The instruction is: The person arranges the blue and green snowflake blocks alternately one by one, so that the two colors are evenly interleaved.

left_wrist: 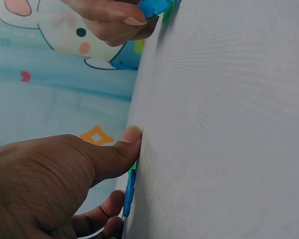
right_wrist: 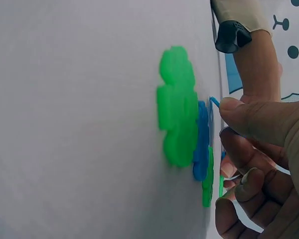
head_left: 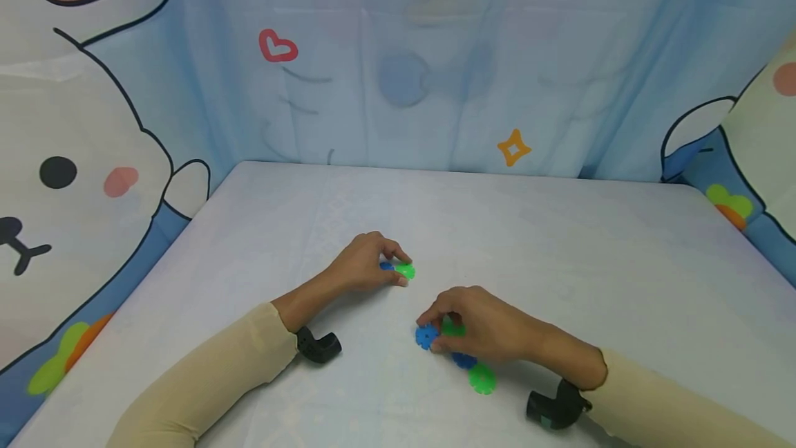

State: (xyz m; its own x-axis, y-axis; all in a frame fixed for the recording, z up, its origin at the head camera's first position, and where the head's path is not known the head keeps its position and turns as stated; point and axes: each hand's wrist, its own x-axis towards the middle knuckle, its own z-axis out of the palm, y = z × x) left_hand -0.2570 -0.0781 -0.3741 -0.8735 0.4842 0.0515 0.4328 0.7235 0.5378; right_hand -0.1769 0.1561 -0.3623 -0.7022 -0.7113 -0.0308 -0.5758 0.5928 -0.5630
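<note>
My left hand (head_left: 367, 263) is low over the white table, thumb and index finger at opposite edges of a green notched plastic disc (head_left: 405, 271). Beside that disc, a blue one (head_left: 387, 266) is partly hidden by the same hand; its thin edge shows in the left wrist view (left_wrist: 130, 193). To the right and nearer, my right hand (head_left: 491, 323) pinches a bright blue notched disc (head_left: 426, 337) between thumb and index finger. Close under this hand are a green disc (head_left: 453, 328), a darker blue disc (head_left: 464, 361) and another green disc (head_left: 482, 379).
White cloth covers the table (head_left: 597, 261). Behind it hangs a light blue printed curtain (head_left: 398, 88), with cartoon figures at both sides. Black wrist devices (head_left: 318, 346) are worn at the cuffs of both beige sleeves (head_left: 211, 372).
</note>
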